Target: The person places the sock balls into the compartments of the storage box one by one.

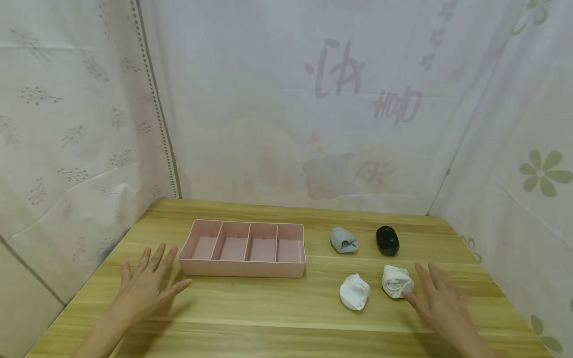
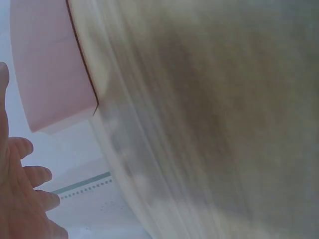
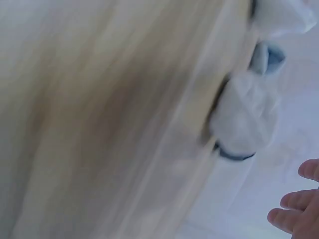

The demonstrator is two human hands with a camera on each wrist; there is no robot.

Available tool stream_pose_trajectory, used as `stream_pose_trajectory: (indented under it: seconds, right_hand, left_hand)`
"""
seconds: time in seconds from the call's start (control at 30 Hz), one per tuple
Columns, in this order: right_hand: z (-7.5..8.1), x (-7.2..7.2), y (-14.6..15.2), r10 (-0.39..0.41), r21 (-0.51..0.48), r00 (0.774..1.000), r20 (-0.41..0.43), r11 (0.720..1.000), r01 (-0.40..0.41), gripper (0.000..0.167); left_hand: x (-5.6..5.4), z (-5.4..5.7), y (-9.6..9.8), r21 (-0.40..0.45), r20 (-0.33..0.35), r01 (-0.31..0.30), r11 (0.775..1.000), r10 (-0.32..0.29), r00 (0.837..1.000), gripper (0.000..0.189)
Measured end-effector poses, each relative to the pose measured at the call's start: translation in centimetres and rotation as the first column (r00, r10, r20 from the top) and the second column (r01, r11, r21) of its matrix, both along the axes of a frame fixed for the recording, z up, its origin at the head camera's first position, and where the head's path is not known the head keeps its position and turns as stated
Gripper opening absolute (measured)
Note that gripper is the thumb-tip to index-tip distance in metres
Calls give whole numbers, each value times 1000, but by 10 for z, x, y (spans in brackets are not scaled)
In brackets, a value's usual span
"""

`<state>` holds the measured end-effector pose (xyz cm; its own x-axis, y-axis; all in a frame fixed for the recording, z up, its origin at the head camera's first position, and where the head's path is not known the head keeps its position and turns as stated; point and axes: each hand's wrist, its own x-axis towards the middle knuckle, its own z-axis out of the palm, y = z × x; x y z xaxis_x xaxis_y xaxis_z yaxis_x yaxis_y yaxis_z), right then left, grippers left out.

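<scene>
My left hand (image 1: 145,286), its fingers spread, hovers by the near left corner of a pink box (image 1: 243,269) with several compartments. In the left wrist view the box's pink side (image 2: 52,64) rises past the fingers. My right hand (image 1: 443,303) is at the right, slightly blurred, fingers extended and holding nothing. Its thumb tip overlaps the edge of a white rolled cloth bundle (image 1: 397,282) in the head view. Left of that lies a second white bundle (image 1: 354,292). Behind them are a grey bundle (image 1: 343,240) and a black rounded bundle (image 1: 387,240).
The wooden table (image 1: 250,308) carries everything, with the box left of centre and the bundles to its right. Pale printed curtains (image 1: 268,99) hang behind the table and along both sides.
</scene>
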<state>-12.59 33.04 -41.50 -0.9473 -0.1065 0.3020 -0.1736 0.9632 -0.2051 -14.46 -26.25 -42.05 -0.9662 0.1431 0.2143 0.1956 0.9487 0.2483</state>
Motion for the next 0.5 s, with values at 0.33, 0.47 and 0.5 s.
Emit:
stream_pose_trajectory:
  seconds: [0.33, 0.47, 0.5]
  right_hand:
    - [6, -8, -50, 174, 6, 965, -198, 984, -177, 70]
    - [4, -12, -65, 232, -39, 954, -192, 969, -243, 72]
    - [3, -13, -68, 242, -52, 954, -175, 966, -255, 74]
  left_hand:
    - [-17, 11, 3, 98, -28, 57, 994, -55, 998, 90]
    - [-26, 13, 3, 126, -50, 106, 986, -100, 994, 95]
    - [-28, 14, 2, 130, -58, 123, 984, -116, 992, 96]
